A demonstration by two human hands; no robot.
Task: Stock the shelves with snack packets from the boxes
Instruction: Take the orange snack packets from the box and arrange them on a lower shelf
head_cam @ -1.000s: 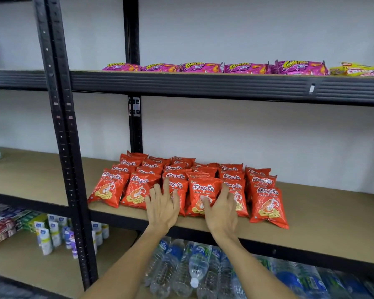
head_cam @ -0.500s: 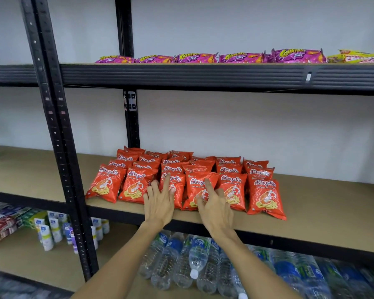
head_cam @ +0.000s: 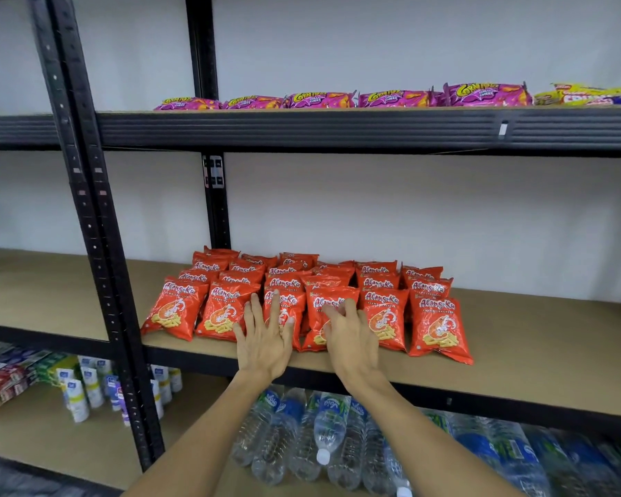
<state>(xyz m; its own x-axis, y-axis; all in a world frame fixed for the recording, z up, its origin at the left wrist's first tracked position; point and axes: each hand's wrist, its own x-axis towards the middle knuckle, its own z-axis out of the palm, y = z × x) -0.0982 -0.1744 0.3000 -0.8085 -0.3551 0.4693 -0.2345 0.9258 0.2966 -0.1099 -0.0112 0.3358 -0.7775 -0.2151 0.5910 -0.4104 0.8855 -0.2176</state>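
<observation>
Pressing flat on near red packets (head_cam: 382, 310).
Under left hand (head_cam: 266, 340) and right hand (head_cam: 354, 340) alike, fingers (head_cam: 275, 306) open, gripping nothing; packets pointing near-to-far.

Bright, even light from overhead; only faint shadows under the black metal shelf beams (head_cam: 302, 129). Wide-angle bending bows the uprights, and the frame edges smear soft. Glossy red snack packets (head_cam: 440, 322) glint faintly.
</observation>
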